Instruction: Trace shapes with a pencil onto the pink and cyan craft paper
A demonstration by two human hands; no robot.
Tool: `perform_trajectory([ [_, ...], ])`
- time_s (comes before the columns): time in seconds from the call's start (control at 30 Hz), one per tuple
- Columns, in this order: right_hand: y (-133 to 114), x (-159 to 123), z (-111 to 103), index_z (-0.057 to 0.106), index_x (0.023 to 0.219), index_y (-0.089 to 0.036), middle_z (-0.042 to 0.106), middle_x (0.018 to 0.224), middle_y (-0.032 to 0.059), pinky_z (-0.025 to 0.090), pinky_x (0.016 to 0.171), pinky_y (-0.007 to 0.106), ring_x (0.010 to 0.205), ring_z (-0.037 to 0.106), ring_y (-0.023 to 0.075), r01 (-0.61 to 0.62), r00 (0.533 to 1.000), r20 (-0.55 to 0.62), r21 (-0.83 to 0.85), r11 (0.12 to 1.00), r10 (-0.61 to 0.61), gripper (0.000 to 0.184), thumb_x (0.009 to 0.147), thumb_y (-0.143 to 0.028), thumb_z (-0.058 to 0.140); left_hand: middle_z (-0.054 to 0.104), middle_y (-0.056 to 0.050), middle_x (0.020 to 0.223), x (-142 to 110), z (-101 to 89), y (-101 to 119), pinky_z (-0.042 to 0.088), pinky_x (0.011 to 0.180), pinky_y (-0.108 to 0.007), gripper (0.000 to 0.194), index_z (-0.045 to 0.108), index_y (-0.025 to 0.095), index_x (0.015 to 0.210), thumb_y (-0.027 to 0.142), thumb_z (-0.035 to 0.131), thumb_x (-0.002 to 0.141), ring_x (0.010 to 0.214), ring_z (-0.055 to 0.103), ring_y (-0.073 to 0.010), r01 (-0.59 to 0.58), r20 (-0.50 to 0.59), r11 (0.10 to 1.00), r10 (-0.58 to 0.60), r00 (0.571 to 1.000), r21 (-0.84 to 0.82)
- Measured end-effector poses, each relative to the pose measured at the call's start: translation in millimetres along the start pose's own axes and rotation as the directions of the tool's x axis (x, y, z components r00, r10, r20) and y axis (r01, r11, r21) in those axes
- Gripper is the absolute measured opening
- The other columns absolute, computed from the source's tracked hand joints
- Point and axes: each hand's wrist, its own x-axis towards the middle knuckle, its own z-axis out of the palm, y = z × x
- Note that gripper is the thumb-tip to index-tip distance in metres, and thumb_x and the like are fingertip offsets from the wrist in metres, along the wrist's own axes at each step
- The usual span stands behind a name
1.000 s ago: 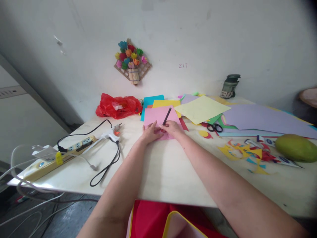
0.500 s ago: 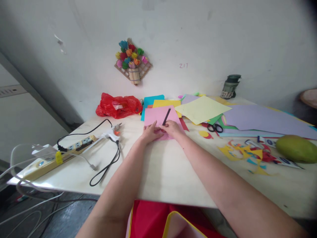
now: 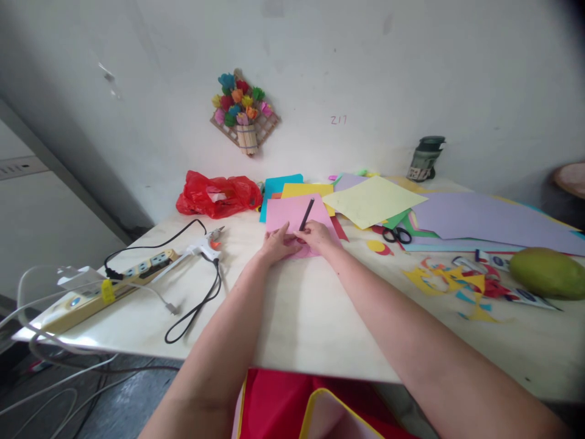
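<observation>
Two bare hands meet over pink paper [image 3: 286, 210] on a pale counter [image 3: 297, 323], the right holding a black pen [image 3: 308, 213].
The right hand [image 3: 319, 236] has its fingers clamped on the lower part of the pen, whose upper end rises from the grip and leans away from the person; the left hand [image 3: 276, 246] rests on the paper's near part, its thumb and forefinger apart. The paper lies under both hands and extends beyond their fingertips (the pen's tip and a small dark-red patch between the hands are too small to make out). Black-handled scissors [image 3: 397, 236] lie to the right.
</observation>
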Motion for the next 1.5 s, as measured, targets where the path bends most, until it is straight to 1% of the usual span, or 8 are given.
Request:
perform_trajectory([
  [0.13, 1.4, 1.2, 1.4, 0.057, 0.066, -0.017, 0.066, 0.070, 0.0042, 0.043, 0.052, 0.020, 0.062, 0.061, 0.0132, -0.003, 1.000, 0.005, 0.011, 1.000, 0.002, 0.022, 0.069, -0.039, 0.058, 0.057, -0.001, 0.116, 1.2, 1.3, -1.4, 0.007, 0.104, -0.045, 0.087, 0.015, 0.023, 0.137, 0.052, 0.057, 0.067, 0.126, 0.027, -0.0223, -0.011, -0.012, 1.000, 0.011, 1.000, 0.005],
  [0.3, -3.1, -0.6, -1.6, 0.057, 0.066, -0.017, 0.066, 0.070, 0.0046, 0.043, 0.053, 0.020, 0.063, 0.062, 0.0134, -0.029, 0.999, 0.013, 0.005, 1.000, 0.029, 0.020, 0.068, -0.037, 0.060, 0.056, -0.001, 0.118, 1.3, 1.8, -1.7, 0.006, 0.104, -0.043, 0.086, 0.015, 0.024, 0.138, 0.052, 0.056, 0.068, 0.126, 0.027, -0.0217, 0.012, 0.001, 1.000, -0.012, 1.000, 0.017],
  [0.43, -5.9, -2.1, -3.9, 0.057, 0.067, -0.016, 0.066, 0.071, 0.0047, 0.044, 0.054, 0.020, 0.065, 0.062, 0.0134, -0.026, 1.000, 0.018, 0.025, 0.999, 0.026, 0.019, 0.069, -0.035, 0.060, 0.056, -0.001, 0.118, 0.9, 2.3, -2.6, 0.006, 0.104, -0.044, 0.087, 0.014, 0.023, 0.138, 0.053, 0.055, 0.068, 0.126, 0.027, -0.0221, -0.001, -0.002, 1.000, 0.001, 1.000, 0.007],
  [0.6, -5.2, -2.0, -3.8, 0.056, 0.068, -0.016, 0.066, 0.071, 0.0045, 0.044, 0.054, 0.020, 0.065, 0.062, 0.0135, -0.042, 0.999, 0.024, 0.050, 0.998, 0.041, 0.018, 0.068, -0.034, 0.060, 0.056, 0.000, 0.118, 0.1, 2.1, -2.1, 0.005, 0.104, -0.046, 0.085, 0.016, 0.025, 0.137, 0.053, 0.056, 0.067, 0.126, 0.026, -0.0231, -0.003, 0.000, 1.000, 0.003, 1.000, -0.018],
  [0.77, -4.0, -1.4, -3.1, 0.056, 0.068, -0.016, 0.066, 0.072, 0.0051, 0.044, 0.054, 0.020, 0.064, 0.062, 0.0133, -0.060, 0.998, 0.033, 0.055, 0.997, 0.059, 0.018, 0.069, -0.033, 0.059, 0.056, -0.001, 0.118, 0.0, 1.2, -1.4, 0.007, 0.104, -0.044, 0.086, 0.017, 0.023, 0.137, 0.054, 0.056, 0.067, 0.125, 0.027, -0.0229, 0.001, -0.002, 1.000, -0.001, 1.000, -0.002],
  [0.9, -3.8, -1.0, -3.2, 0.057, 0.070, -0.015, 0.066, 0.071, 0.0045, 0.045, 0.055, 0.020, 0.064, 0.062, 0.0131, -0.075, 0.996, 0.041, 0.048, 0.996, 0.073, 0.017, 0.069, -0.032, 0.060, 0.056, 0.000, 0.118, 0.4, 1.6, -2.2, 0.007, 0.104, -0.044, 0.083, 0.018, 0.026, 0.137, 0.053, 0.056, 0.068, 0.125, 0.028, -0.0227, -0.009, -0.005, 1.000, 0.009, 1.000, -0.006],
  [1.2, -4.5, -1.0, -3.9, 0.056, 0.066, -0.015, 0.065, 0.069, 0.0041, 0.044, 0.054, 0.020, 0.061, 0.061, 0.0120, -0.064, 0.997, 0.040, 0.025, 0.998, 0.063, 0.015, 0.069, -0.029, 0.058, 0.056, 0.000, 0.118, 0.4, 1.2, -0.9, 0.007, 0.104, -0.043, 0.084, 0.017, 0.025, 0.137, 0.053, 0.056, 0.068, 0.126, 0.027, -0.0233, 0.018, 0.007, 1.000, -0.018, 1.000, 0.011],
  [1.5, -1.6, -0.7, -3.0, 0.056, 0.068, -0.015, 0.065, 0.068, 0.0044, 0.044, 0.054, 0.020, 0.060, 0.060, 0.0126, -0.046, 0.999, 0.031, 0.065, 0.997, 0.044, 0.016, 0.070, -0.031, 0.057, 0.056, 0.000, 0.118, 1.3, 2.5, -3.6, 0.009, 0.105, -0.041, 0.085, 0.018, 0.022, 0.137, 0.052, 0.056, 0.068, 0.125, 0.028, -0.0224, -0.015, -0.011, 1.000, 0.015, 1.000, 0.004],
])
